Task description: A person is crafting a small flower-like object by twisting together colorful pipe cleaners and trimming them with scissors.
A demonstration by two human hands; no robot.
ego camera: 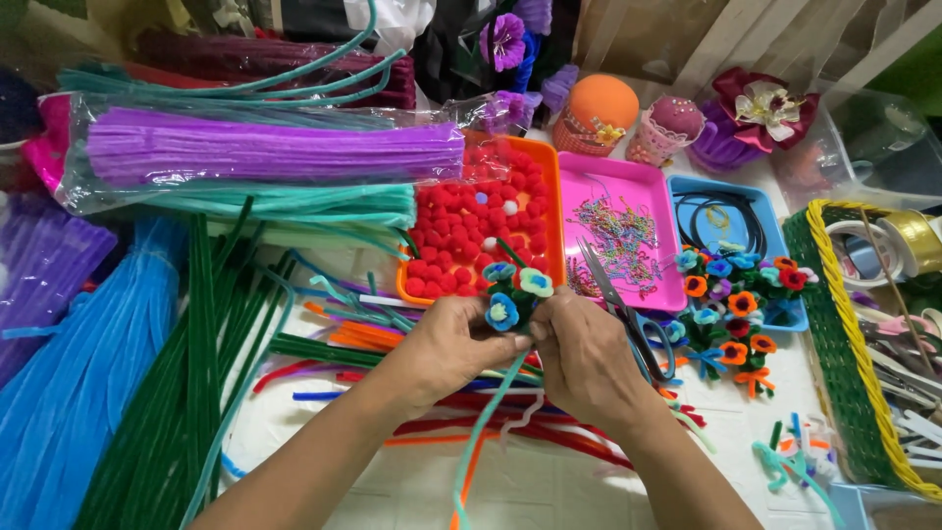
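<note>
Gripping a small posy [513, 291] of pipe-cleaner flowers above the table [549, 486], left hand [453, 345] and right hand [586, 358] seem to be binding stems, which likely calls for tighter twisting next.

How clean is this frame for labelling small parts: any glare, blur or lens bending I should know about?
Head view: even, soft light with faint shadows; both hands, left hand and right hand, and the small flower bunch are fairly sharp. Glare streaks the plastic wrap on the purple stems. The far top edge looks softer, and the green basket bows slightly at the right edge.
</note>
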